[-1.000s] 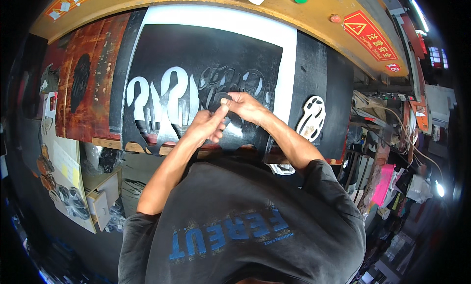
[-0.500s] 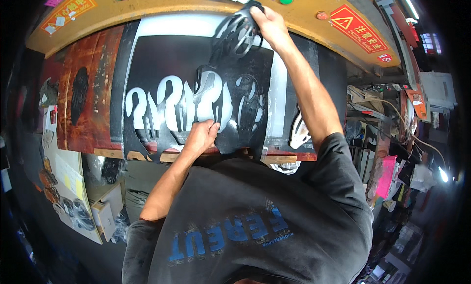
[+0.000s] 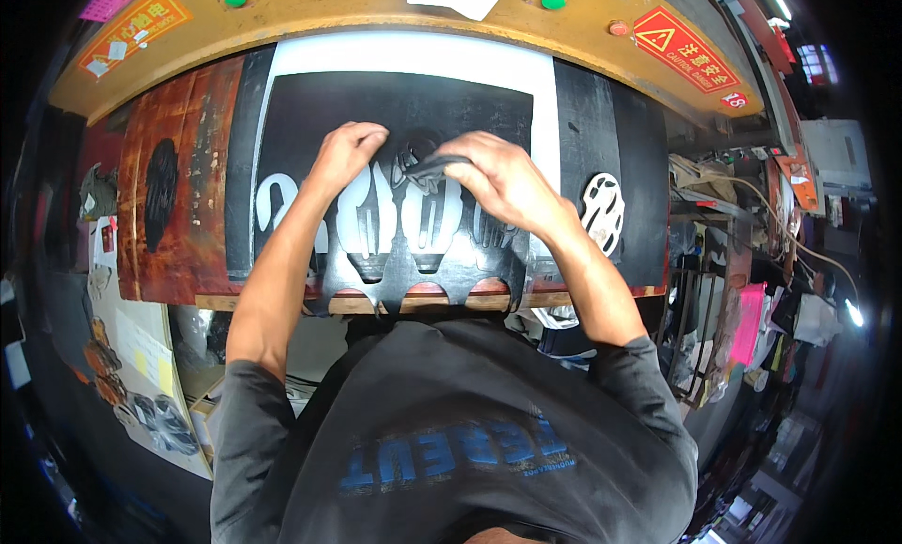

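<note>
A black sheet (image 3: 329,102) with a row of shoe-upper-shaped cutouts lies over a white board (image 3: 413,55), which shows through the openings. My right hand (image 3: 498,176) is closed on thin, dark cut-out pieces (image 3: 425,168) with slots, held above the middle of the sheet. My left hand (image 3: 349,157) hovers over the sheet to the left of those pieces. Its thumb and fingers are pinched together; whether anything is between them is hidden. Webs of leftover black material hang over the near table edge.
A pale slotted cutting die (image 3: 602,215) rests on the dark surface at right. A dark oval piece (image 3: 162,192) lies on the reddish board (image 3: 202,168) at left. Beyond the sheet runs a yellow machine beam (image 3: 357,13) with green buttons and a white paper.
My right hand has come down from the machine beam toward me with the dark pieces. My left hand has left the near edge and moved forward. The pale die now shows fully.
</note>
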The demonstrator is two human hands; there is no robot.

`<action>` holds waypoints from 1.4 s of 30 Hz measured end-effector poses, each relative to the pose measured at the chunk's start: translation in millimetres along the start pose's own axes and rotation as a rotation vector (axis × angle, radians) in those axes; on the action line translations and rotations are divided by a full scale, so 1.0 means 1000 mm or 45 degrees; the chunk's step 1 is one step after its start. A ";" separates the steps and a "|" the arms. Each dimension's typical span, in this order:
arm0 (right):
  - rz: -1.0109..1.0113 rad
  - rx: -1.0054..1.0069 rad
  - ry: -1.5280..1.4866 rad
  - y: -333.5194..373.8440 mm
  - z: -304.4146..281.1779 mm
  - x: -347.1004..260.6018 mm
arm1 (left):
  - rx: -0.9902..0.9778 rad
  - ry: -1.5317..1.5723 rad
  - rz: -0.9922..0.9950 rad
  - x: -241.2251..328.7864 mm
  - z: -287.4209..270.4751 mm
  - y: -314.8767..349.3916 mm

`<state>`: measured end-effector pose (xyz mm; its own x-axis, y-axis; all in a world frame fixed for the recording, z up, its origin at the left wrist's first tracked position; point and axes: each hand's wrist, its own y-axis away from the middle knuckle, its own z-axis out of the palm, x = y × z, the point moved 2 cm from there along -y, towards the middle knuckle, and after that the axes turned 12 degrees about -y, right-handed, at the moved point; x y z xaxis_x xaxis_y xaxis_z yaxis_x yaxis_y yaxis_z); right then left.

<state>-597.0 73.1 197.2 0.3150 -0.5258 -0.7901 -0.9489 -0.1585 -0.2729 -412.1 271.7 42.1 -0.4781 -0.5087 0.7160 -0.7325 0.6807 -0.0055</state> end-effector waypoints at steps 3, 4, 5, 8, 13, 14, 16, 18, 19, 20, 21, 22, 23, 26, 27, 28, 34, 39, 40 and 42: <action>0.126 0.064 0.046 0.027 0.001 -0.014 | -0.297 0.007 0.081 -0.001 0.017 -0.023; 0.125 0.085 0.006 0.034 0.006 -0.018 | -0.306 -0.131 0.124 0.000 0.021 -0.024; 0.207 0.025 0.022 0.042 0.009 -0.019 | -0.297 -0.220 0.152 0.001 0.022 -0.023; 0.267 0.035 0.032 0.059 0.024 -0.017 | -0.228 -0.379 0.239 0.004 0.025 -0.019; 0.188 -0.259 0.033 0.107 0.092 -0.033 | -0.042 -0.471 0.341 0.003 0.031 -0.011; 0.321 -0.390 -0.045 0.123 0.115 -0.040 | -0.040 -0.490 0.336 0.002 0.034 -0.011; 0.712 -0.627 -0.208 0.160 0.159 -0.053 | 0.047 -0.500 0.373 0.002 0.038 -0.010; 0.924 -0.518 -0.312 0.189 0.166 -0.057 | 0.167 -0.523 0.396 0.002 0.040 -0.007; 1.051 -0.402 -0.281 0.200 0.163 -0.064 | 0.160 -0.547 0.412 0.004 0.041 -0.005; 1.159 -0.421 -0.307 0.206 0.152 -0.065 | 0.127 -0.523 0.411 0.006 0.040 -0.005; 1.070 -0.210 -0.421 0.203 0.137 -0.067 | 0.157 -0.492 0.411 0.010 0.039 -0.003; 1.105 -0.045 -0.588 0.202 0.120 -0.073 | 0.161 -0.452 0.422 0.013 0.035 0.000; 1.049 0.147 -0.762 0.195 0.101 -0.082 | 0.141 -0.422 0.392 0.018 0.032 0.003; 0.881 0.513 -0.716 0.164 0.052 -0.091 | -0.365 0.386 0.111 0.040 0.034 0.025; 0.864 0.564 -0.705 0.154 0.038 -0.085 | -0.627 0.872 -0.045 0.052 0.040 0.037; 0.994 0.650 -0.856 0.150 0.024 -0.082 | -0.931 1.036 -0.135 0.061 0.042 0.048; 0.261 1.184 -1.674 0.135 -0.015 -0.030 | -1.226 1.357 -0.353 0.091 0.019 0.086; 0.221 1.051 -1.824 0.111 -0.035 -0.008 | -0.994 1.767 -0.104 0.107 -0.016 0.100; 0.310 1.234 -1.845 0.104 -0.039 -0.004 | -0.968 1.864 -0.021 0.110 -0.023 0.100; 0.238 1.133 -1.904 0.083 -0.046 -0.001 | -0.838 2.139 0.157 0.116 -0.038 0.097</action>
<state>-676.9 22.6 200.8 0.4426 0.7541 -0.4853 -0.8341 0.5449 0.0858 -521.0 298.5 151.2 0.7441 0.2889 0.6024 -0.2432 0.9569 -0.1584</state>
